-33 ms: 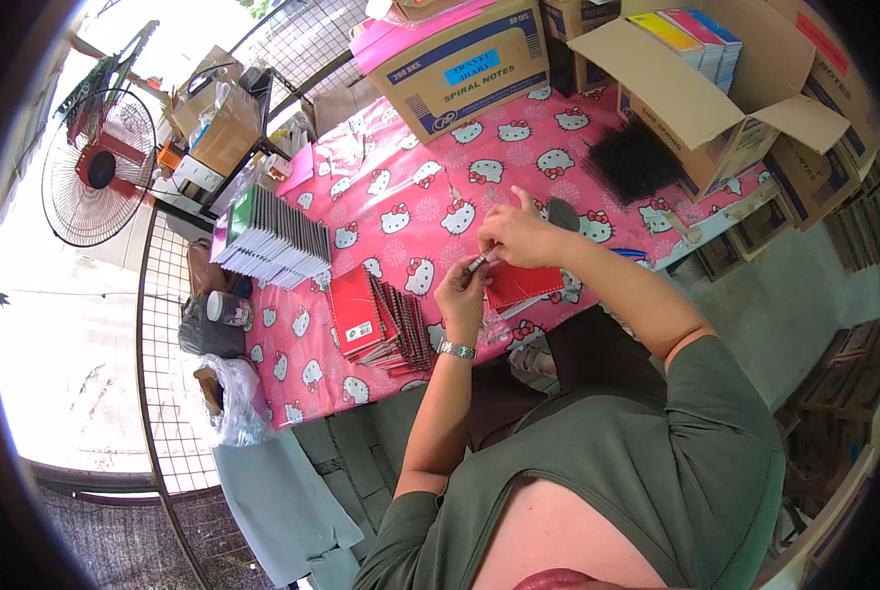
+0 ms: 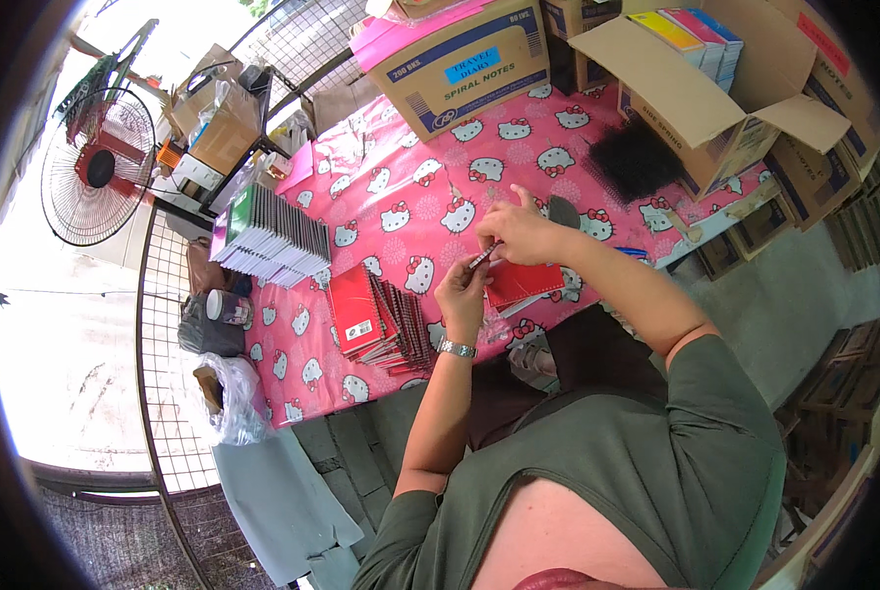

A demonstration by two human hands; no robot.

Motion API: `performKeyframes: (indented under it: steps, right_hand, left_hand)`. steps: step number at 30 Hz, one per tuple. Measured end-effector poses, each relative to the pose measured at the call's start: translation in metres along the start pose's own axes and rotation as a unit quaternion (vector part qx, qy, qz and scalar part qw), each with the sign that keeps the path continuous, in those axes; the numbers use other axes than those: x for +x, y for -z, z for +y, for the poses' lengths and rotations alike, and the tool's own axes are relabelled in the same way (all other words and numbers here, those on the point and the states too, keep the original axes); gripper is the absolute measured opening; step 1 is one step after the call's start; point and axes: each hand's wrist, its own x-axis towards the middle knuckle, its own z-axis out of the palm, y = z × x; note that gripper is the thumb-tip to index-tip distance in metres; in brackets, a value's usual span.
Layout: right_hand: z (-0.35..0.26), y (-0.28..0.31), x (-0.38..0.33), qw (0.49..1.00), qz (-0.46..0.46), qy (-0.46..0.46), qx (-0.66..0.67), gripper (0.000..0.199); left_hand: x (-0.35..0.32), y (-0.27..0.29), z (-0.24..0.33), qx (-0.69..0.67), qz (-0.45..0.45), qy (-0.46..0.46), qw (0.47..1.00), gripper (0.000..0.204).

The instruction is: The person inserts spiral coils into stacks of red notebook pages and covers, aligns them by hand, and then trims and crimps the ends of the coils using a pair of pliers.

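My left hand [image 2: 461, 293], with a metal watch at the wrist, pinches a small slim piece [image 2: 480, 258] that looks dark with a pale edge. Its kind is too small to make out. The fingertips of my right hand [image 2: 515, 234] close on the upper end of the same piece, while one finger sticks up. Just below my right hand lies a red spiral notebook [image 2: 521, 286], partly covered by the hand. To the left of my left hand, a fanned stack of red spiral notebooks [image 2: 361, 320] rests on the pink patterned tablecloth [image 2: 391, 256].
A stack of spiral notebooks with a green cover on top [image 2: 275, 236] stands farther left. A heap of black spiral coils [image 2: 637, 160] lies beside an open carton [image 2: 696, 128] at the right. A closed carton [image 2: 465, 74] stands at the back. A blue item [image 2: 632, 253] lies near the right table edge.
Both hands stay almost in place; the slim piece between the fingertips has turned slightly.
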Motion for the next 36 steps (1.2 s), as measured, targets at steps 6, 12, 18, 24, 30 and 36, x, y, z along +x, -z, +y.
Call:
performKeyframes:
  steps: [6, 12, 18, 24, 30, 36]
  right_hand:
    - [0.006, -0.001, 0.001, 0.999, -0.021, 0.030, 0.028, 0.015]
    - [0.015, -0.009, -0.027, 0.947, 0.318, 0.030, -0.028, 0.023]
    - [0.103, -0.103, -0.157, 0.902, 0.284, -0.232, -0.228, 0.039]
    - [0.045, -0.084, -0.152, 0.921, 0.320, -0.210, 0.074, 0.040]
    - [-0.039, -0.054, -0.090, 0.939, 0.330, -0.023, 0.090, 0.042]
    - [-0.047, -0.048, -0.085, 0.956, 0.291, -0.030, 0.019, 0.041]
  left_hand:
    - [-0.001, -0.006, 0.001, -0.034, 0.033, -0.019, 0.999, 0.019]
    - [-0.004, 0.000, 0.001, 0.037, 0.026, -0.035, 0.998, 0.019]
    - [-0.006, -0.009, -0.005, 0.093, 0.034, -0.073, 0.992, 0.020]
    - [-0.009, -0.006, 0.003, 0.124, 0.024, -0.061, 0.990, 0.017]
    - [-0.012, -0.004, 0.000, 0.123, 0.014, -0.083, 0.989, 0.013]
    - [-0.015, 0.001, -0.005, 0.189, 0.023, -0.117, 0.975, 0.021]
